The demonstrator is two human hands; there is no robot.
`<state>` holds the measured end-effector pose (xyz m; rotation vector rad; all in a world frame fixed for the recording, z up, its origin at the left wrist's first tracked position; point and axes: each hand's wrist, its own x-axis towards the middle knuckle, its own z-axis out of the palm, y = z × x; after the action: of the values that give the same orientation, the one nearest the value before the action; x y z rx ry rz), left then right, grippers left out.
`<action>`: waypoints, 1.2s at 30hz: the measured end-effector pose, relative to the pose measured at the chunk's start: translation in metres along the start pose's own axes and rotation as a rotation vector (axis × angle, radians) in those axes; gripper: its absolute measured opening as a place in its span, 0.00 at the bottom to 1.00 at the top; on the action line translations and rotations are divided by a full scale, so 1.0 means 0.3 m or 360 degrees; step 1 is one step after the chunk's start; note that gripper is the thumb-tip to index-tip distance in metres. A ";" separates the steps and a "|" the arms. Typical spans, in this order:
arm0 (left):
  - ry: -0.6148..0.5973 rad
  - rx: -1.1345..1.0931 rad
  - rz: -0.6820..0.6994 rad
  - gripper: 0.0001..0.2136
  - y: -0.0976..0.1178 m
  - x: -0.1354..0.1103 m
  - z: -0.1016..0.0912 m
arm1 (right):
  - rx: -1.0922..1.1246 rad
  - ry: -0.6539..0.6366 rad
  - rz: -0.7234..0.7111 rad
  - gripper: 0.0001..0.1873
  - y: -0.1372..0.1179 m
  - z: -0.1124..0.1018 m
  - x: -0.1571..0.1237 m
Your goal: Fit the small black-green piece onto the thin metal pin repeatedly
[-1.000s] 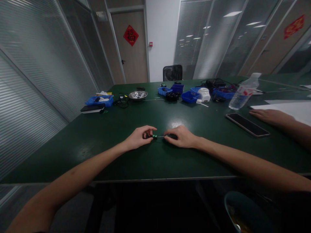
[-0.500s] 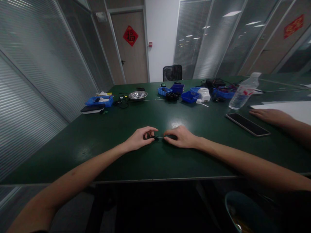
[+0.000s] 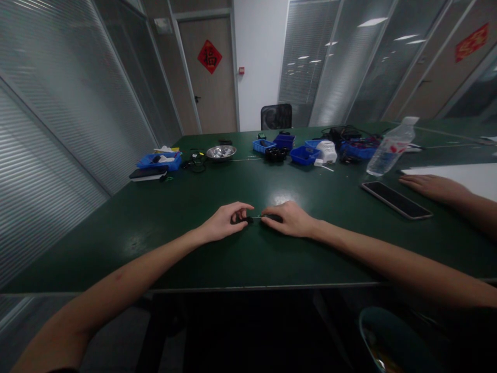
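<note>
Over the green table my left hand (image 3: pixel 224 223) is closed on a small black part (image 3: pixel 243 220), with the forefinger raised and curved above it. What kind of part it is cannot be made out. Opposite, my right hand (image 3: pixel 292 220) grips a screwdriver by its dark handle (image 3: pixel 274 218), knuckles up and close to the tabletop. The screwdriver's thin metal shaft (image 3: pixel 257 217) points left and reaches the black part. Fingers partly hide both the handle and the part.
A phone (image 3: pixel 396 199), a water bottle (image 3: pixel 392 146) and another person's hand (image 3: pixel 430 186) on white paper are at the right. Farther back stand blue trays (image 3: pixel 305 155), a metal bowl (image 3: pixel 221 153) and a blue bin (image 3: pixel 159 160). The table edge (image 3: pixel 248 288) runs in front.
The screwdriver and the black part have turned or shifted very slightly between my fingers. Both hands stay in nearly the same place.
</note>
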<state>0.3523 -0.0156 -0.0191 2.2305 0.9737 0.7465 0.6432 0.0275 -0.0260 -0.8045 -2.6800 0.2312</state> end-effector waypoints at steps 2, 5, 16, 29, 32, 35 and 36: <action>0.0001 0.0008 0.0005 0.21 -0.004 -0.002 -0.001 | 0.0001 0.0038 0.0082 0.24 0.004 -0.002 0.003; 0.0020 0.0046 -0.0024 0.21 -0.012 -0.006 -0.005 | 0.0056 0.0104 0.0214 0.24 0.009 -0.007 0.008; 0.0137 0.0261 0.0021 0.06 0.045 0.028 0.079 | 0.0075 0.0188 0.0425 0.22 0.009 -0.004 0.009; 0.0180 0.0507 -0.0061 0.09 -0.097 0.106 0.007 | 0.0084 0.0205 0.0462 0.24 0.016 -0.009 0.005; 0.0264 0.0443 -0.0315 0.13 -0.212 0.049 -0.141 | 0.0107 0.0204 0.0441 0.24 0.012 -0.015 0.005; 0.0452 0.0533 -0.0662 0.18 -0.352 -0.066 -0.351 | 0.0116 0.0206 0.0420 0.24 0.012 -0.015 0.005; 0.0483 0.0556 -0.0756 0.20 -0.398 -0.118 -0.429 | 0.0120 0.0199 0.0416 0.23 0.013 -0.015 0.005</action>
<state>0.1904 0.0607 -0.0251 2.0611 1.8235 0.7454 0.6456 0.0318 -0.0224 -1.1067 -2.4316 0.3309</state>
